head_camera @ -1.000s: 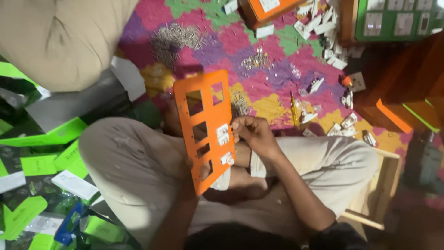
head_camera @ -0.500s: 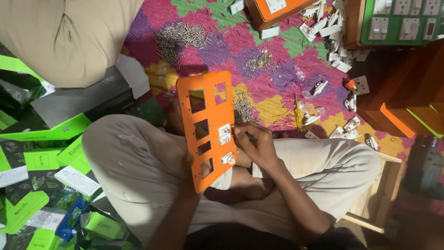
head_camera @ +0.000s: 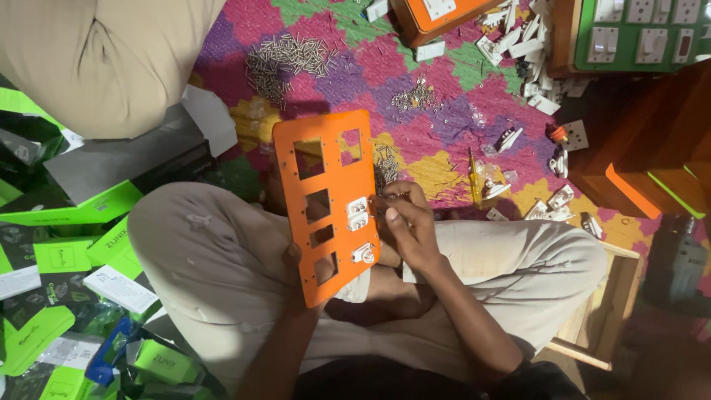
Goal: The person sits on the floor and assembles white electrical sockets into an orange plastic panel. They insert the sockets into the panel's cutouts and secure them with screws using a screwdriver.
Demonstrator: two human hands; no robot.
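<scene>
While the person sits cross-legged on the floor, the orange plate (head_camera: 326,204) stands tilted over the lap so its holes face up and are easy to reach. Only a bit of the left hand (head_camera: 291,255) peeks out at the plate's lower edge, gripping it from behind to keep it steady. Just beside the plate's right edge, the right hand (head_camera: 406,222) curls over, fingers bent and pinched together on something too small to make out. That hand sits close to the white socket parts (head_camera: 357,213) already fitted in the plate.

Farther out, on the bright patchwork mat (head_camera: 444,111), lie a heap of screws (head_camera: 285,63) and loose white switch parts (head_camera: 518,44), spread within reach. Green boxes (head_camera: 81,215) pile up at the left.
</scene>
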